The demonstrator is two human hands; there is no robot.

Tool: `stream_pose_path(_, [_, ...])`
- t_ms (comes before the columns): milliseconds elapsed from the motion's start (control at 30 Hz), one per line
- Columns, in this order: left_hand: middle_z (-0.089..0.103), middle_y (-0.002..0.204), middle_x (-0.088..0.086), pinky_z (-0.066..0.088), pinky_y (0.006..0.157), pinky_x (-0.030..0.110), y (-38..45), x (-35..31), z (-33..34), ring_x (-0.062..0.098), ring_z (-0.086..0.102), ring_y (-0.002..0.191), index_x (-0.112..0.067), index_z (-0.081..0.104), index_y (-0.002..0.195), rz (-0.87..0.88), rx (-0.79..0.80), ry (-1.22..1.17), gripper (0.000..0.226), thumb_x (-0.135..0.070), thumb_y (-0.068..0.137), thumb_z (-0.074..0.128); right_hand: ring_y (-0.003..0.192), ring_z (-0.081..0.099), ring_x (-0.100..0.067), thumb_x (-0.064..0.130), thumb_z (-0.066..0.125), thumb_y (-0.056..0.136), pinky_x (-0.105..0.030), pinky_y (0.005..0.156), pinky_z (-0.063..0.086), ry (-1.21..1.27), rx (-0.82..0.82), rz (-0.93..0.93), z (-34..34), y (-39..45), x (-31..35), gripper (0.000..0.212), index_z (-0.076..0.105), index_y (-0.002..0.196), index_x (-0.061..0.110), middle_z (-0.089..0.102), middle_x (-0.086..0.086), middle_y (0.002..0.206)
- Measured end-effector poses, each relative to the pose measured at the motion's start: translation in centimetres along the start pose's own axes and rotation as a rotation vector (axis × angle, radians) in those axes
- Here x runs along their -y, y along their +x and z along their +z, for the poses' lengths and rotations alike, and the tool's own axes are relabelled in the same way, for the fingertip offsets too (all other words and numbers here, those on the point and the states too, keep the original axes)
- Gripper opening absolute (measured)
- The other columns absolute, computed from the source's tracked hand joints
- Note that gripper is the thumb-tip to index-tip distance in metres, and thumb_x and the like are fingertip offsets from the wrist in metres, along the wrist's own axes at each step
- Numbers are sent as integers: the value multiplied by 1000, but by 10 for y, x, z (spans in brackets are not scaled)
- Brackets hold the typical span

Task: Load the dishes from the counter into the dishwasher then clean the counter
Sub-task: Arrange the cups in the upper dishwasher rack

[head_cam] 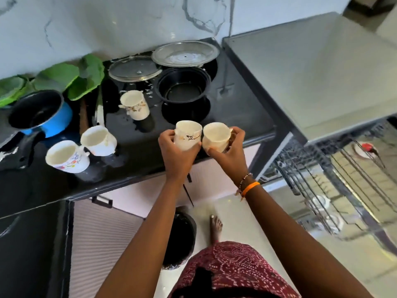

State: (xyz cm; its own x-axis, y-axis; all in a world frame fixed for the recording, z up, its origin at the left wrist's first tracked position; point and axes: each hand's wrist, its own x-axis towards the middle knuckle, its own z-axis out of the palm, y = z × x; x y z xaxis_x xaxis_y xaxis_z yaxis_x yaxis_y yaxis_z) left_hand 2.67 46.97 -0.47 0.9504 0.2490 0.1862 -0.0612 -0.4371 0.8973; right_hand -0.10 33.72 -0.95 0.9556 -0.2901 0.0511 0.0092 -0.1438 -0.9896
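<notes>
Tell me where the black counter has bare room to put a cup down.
The counter is bare at its right end, between the black bowl and the dishwasher top. A narrower patch lies between the lone mug and that bowl. The left is crowded: blue pot, two mugs, leaves.

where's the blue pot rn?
In the head view the blue pot sits at the far left of the black counter, in front of the green leaves and behind two white mugs.

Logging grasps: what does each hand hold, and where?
Left hand grips a cream mug around its body; right hand grips another mug likewise.
</notes>
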Motion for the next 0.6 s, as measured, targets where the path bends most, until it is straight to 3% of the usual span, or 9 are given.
stream_pose_path(100, [42, 114, 4, 48, 82, 26, -30, -17, 23, 10, 49, 95, -11, 45, 113, 67, 120, -68, 69, -17, 58, 86, 94, 53, 3, 23, 71, 63, -10, 73, 46, 34, -136, 21, -39, -29, -6, 73, 31, 122, 10, 46, 8, 109])
stream_pose_path(233, [38, 111, 1, 44, 76, 7, -66, -41, 58, -2, 49, 90, -11, 49, 114, 176, 310, -138, 67, -13, 58, 85, 107, 53, -20, 32, 71, 58, -17, 83, 49, 71, -328, 73, -96, -61, -22, 82, 32, 126, 9, 47, -14, 123])
stream_pose_path(400, [36, 115, -1, 44, 94, 23, -105, -63, 110, 17, 49, 107, -14, 52, 120, 409, 584, -134, 69, -13, 57, 82, 107, 53, -21, 38, 74, 56, -38, 91, 50, -47, -541, 156, -168, -91, -44, 79, 36, 123, 25, 49, 5, 114])
stream_pose_path(500, [37, 115, 0, 43, 97, 27, -125, -73, 146, 22, 46, 112, -16, 54, 120, 482, 740, -104, 69, -13, 55, 78, 113, 52, -24, 38, 79, 59, -44, 96, 48, -137, -601, 225, -207, -104, -65, 83, 39, 130, 25, 47, -4, 124])
stream_pose_path(600, [42, 117, 6, 37, 97, 21, -145, -83, 189, 19, 43, 112, -17, 55, 120, 511, 845, -34, 72, -16, 53, 81, 106, 49, -16, 29, 83, 65, -25, 91, 44, -248, -624, 310, -248, -113, -87, 81, 40, 133, 17, 43, -2, 119])
